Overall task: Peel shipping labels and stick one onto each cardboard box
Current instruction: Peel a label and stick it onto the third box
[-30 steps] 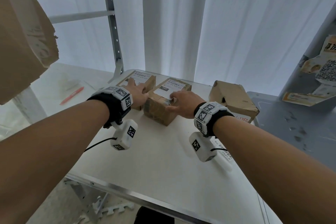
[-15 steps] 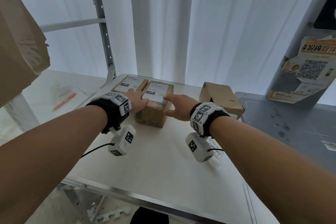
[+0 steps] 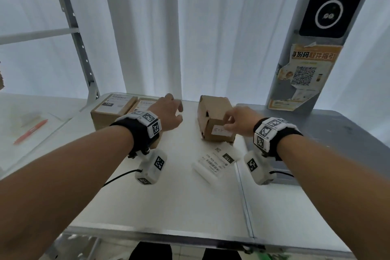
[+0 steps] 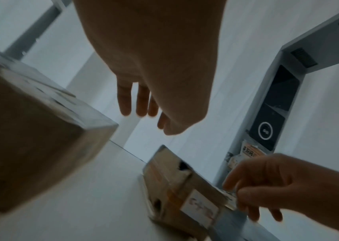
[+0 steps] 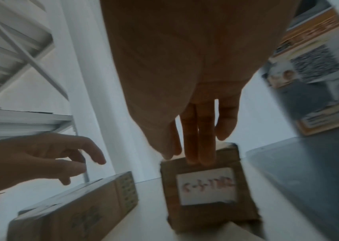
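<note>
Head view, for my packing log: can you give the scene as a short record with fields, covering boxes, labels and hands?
labelled boxes: two cardboard boxes side by side at the table's far left, each with a printed label on top
third box: unlabelled box, apart to the right, no printed label on top; small handwritten sticker on its near face
label strip: label strip lying on the white table, in front of the third box
left hand: left hand open, between the boxes, holding nothing
right hand: right hand open, fingers at the third box
</note>
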